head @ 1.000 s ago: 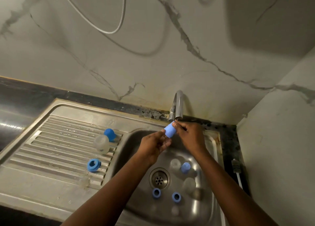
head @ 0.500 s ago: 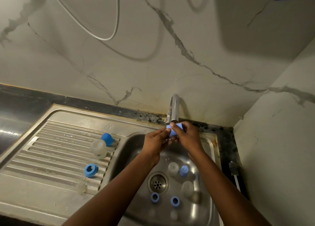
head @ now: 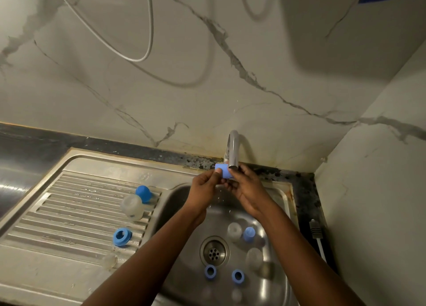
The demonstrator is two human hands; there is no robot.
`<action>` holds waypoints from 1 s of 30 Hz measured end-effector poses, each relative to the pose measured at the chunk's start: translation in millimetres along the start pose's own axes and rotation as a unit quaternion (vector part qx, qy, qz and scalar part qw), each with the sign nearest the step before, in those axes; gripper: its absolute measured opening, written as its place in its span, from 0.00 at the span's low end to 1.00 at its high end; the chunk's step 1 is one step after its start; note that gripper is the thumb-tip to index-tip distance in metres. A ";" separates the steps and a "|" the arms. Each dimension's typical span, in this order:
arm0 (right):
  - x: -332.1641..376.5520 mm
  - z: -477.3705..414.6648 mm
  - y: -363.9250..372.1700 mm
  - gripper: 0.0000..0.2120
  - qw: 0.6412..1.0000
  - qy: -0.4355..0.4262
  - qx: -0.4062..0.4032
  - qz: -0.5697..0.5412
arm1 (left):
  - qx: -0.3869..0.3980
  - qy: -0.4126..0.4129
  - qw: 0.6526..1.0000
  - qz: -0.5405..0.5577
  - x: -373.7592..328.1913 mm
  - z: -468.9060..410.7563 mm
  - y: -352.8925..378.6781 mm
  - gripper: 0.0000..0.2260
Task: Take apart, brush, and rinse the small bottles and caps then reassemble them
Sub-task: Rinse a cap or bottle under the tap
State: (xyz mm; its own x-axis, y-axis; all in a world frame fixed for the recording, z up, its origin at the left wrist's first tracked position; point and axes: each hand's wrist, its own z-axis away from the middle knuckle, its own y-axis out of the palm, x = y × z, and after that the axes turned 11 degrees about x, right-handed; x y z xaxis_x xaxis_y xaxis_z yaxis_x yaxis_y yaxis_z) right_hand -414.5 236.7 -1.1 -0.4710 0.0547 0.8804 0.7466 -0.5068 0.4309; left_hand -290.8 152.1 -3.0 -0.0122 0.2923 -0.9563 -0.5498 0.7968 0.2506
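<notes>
left grip (head: 205, 185) and right grip (head: 250, 191) are both pinching a blue cap (head: 223, 170) right under the tap (head: 233, 151) at the back edge of the sink (head: 285, 191). two blue rings (head: 210, 271) and a small clear bottle (head: 234, 230) sit in the basin by the drain (head: 214, 251). on the drainboard (head: 69, 208), a frosted bottle (head: 132, 206) touches a round blue top (head: 143, 193), with a loose blue ring (head: 122, 236) nearer the front edge.

Veined marble walls (head: 230, 102), steel sink (head: 110, 167), dim light.
</notes>
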 end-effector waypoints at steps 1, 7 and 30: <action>-0.8 2.1 -2.1 0.13 1.000 -0.001 0.021 -0.023 | -0.006 -0.005 1.000 0.023 -1.6 0.0 -1.8 0.14; -3.1 7.2 -6.1 0.19 0.980 -0.048 -0.051 0.189 | -0.039 -0.051 0.997 0.050 -2.9 -0.3 5.3 0.16; -2.2 8.4 -8.6 0.12 0.929 -0.014 -0.198 0.314 | 0.007 0.096 0.861 -0.499 8.8 7.2 -1.3 0.10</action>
State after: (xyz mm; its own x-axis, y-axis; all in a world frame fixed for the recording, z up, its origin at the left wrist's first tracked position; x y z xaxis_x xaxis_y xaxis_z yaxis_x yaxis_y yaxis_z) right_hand -415.9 248.1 -5.0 0.0145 -0.3392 0.9406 0.6367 -0.7222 -0.2702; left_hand -284.2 157.4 -10.7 0.3215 -0.6337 -0.7036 -0.3574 0.6068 -0.7099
